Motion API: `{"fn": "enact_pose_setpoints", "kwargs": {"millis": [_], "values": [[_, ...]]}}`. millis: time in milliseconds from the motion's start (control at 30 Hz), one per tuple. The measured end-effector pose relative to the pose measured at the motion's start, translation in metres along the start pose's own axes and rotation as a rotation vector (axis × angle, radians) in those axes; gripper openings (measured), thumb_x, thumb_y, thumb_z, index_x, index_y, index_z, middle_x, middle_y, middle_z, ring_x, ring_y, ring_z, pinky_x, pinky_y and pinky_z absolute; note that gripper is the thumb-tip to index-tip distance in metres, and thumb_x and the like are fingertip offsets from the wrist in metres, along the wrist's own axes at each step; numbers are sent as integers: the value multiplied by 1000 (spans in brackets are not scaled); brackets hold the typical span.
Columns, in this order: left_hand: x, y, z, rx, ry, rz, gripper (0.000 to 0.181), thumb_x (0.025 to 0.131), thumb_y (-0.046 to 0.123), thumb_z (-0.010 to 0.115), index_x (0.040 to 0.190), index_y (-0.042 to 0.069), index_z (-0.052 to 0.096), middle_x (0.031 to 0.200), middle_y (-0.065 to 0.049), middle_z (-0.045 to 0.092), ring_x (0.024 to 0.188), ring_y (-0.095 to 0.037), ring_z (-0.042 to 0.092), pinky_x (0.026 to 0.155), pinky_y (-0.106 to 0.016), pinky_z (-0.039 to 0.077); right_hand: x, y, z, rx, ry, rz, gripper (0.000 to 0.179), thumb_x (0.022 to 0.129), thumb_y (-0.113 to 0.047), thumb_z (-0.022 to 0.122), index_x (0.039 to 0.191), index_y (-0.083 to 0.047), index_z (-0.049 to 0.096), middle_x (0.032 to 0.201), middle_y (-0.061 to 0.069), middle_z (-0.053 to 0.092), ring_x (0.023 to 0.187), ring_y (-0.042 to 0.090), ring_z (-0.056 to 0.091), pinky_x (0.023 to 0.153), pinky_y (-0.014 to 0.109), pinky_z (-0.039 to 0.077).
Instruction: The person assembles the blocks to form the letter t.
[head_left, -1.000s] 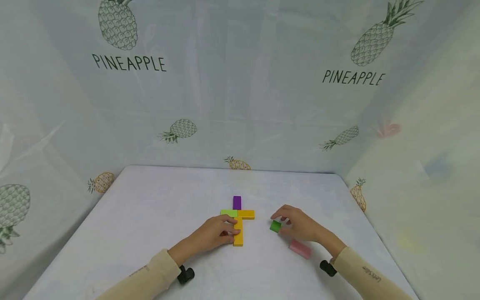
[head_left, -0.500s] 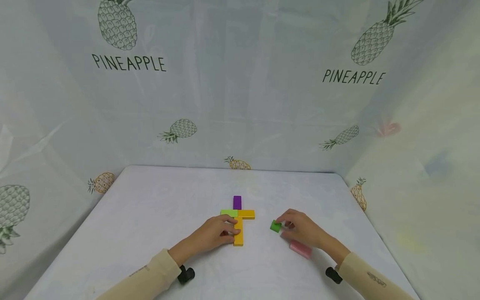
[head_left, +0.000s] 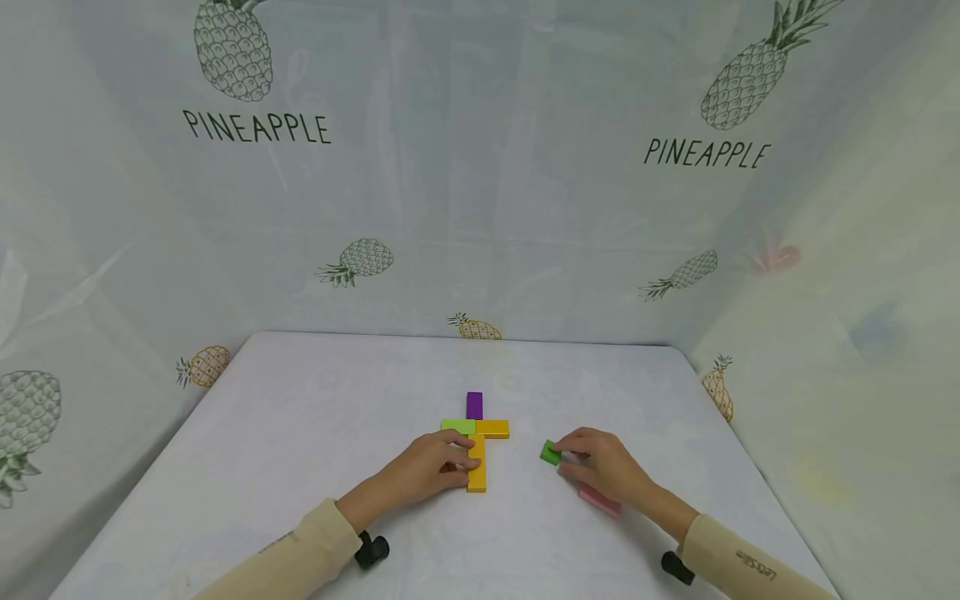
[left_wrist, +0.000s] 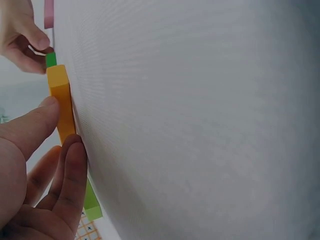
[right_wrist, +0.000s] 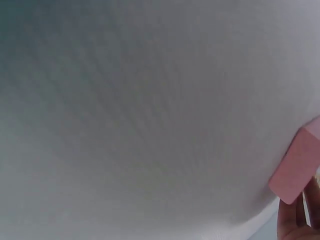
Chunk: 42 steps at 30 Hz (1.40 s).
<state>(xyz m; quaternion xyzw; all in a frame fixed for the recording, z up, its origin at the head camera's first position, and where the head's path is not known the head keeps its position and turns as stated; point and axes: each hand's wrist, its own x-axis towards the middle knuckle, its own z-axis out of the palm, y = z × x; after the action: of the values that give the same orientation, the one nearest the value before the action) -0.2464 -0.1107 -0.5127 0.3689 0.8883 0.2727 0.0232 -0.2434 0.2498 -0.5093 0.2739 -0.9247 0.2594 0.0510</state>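
Note:
My left hand (head_left: 437, 464) rests its fingers on the long yellow block (head_left: 477, 482), thumb along its left side, in the head view. The left wrist view shows a thumb (left_wrist: 47, 107) and fingertips against that yellow block (left_wrist: 59, 77). At its far end lie a lime green block (head_left: 453, 426) on the left and a shorter yellow block (head_left: 495, 429) on the right. A purple block (head_left: 475, 405) sits beyond them. To the right, my right hand (head_left: 606, 467) pinches a small green block (head_left: 549, 453), still on the table, with index fingertip and thumb.
A pink block (head_left: 600, 502) lies on the white table (head_left: 337, 392) under the right hand and looms close in the right wrist view (right_wrist: 297, 167). A pineapple-print curtain (head_left: 480, 167) stands behind and at both sides. Each wrist wears a small black camera (head_left: 372, 550).
My right hand has drawn slightly back toward me, its index fingertip coming onto the green block and the thumb closing in. It now covers more of the pink block. The left hand has stayed put.

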Motion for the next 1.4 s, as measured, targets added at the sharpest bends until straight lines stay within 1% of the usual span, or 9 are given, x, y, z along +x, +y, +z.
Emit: {"fn": "enact_pose_setpoints", "kwargs": {"millis": [100, 233, 500, 800, 967, 1133, 1400], "values": [[0, 0, 0, 3, 1, 3, 33, 97, 22, 80, 129, 16, 78, 142, -2, 67, 132, -18, 61, 110, -42, 52, 0, 0, 3, -1, 22, 12, 32, 88, -13, 88, 119, -17, 81, 113, -7, 75, 97, 9, 69, 84, 28, 61], [0, 2, -1, 6, -2, 5, 33, 97, 23, 79, 129, 16, 78, 142, -2, 67, 133, -18, 60, 111, -42, 52, 0, 0, 4, -12, 23, 15, 31, 90, -15, 87, 120, -16, 82, 111, -8, 76, 98, 9, 69, 85, 29, 61], [0, 1, 0, 3, -5, 7, 33, 97, 22, 79, 130, 16, 77, 143, -2, 67, 133, -18, 60, 111, -42, 52, 2, -4, 4, -29, 60, -25, 28, 88, -14, 88, 115, -14, 83, 108, -6, 77, 99, 14, 73, 86, 35, 62], [-1, 3, -1, 2, 2, 15, 32, 97, 22, 79, 129, 15, 78, 142, -4, 67, 133, -19, 61, 110, -41, 52, 6, -7, 7, -28, 82, -6, 22, 86, -12, 89, 107, -14, 84, 102, -5, 79, 95, 12, 74, 82, 31, 63], [-1, 2, -1, -1, -1, 15, 33, 97, 22, 79, 129, 15, 78, 142, -4, 67, 132, -19, 61, 111, -42, 52, 6, -9, 6, -33, 77, 12, 22, 85, -11, 90, 107, -14, 84, 102, -4, 79, 94, 12, 74, 81, 30, 63], [-1, 0, 0, -2, -9, 1, 33, 98, 23, 79, 130, 17, 77, 143, -2, 67, 133, -18, 60, 112, -43, 51, 6, -13, 8, -32, 87, 30, 24, 84, -10, 90, 107, -14, 85, 101, -6, 79, 93, 11, 74, 81, 29, 63], [-1, 0, -1, 1, -4, 0, 34, 98, 23, 79, 130, 17, 77, 143, -1, 66, 133, -18, 60, 112, -43, 51, 3, -22, 8, 4, 91, 37, 23, 84, -8, 90, 106, -12, 85, 100, -4, 79, 92, 13, 75, 80, 29, 62]]}}
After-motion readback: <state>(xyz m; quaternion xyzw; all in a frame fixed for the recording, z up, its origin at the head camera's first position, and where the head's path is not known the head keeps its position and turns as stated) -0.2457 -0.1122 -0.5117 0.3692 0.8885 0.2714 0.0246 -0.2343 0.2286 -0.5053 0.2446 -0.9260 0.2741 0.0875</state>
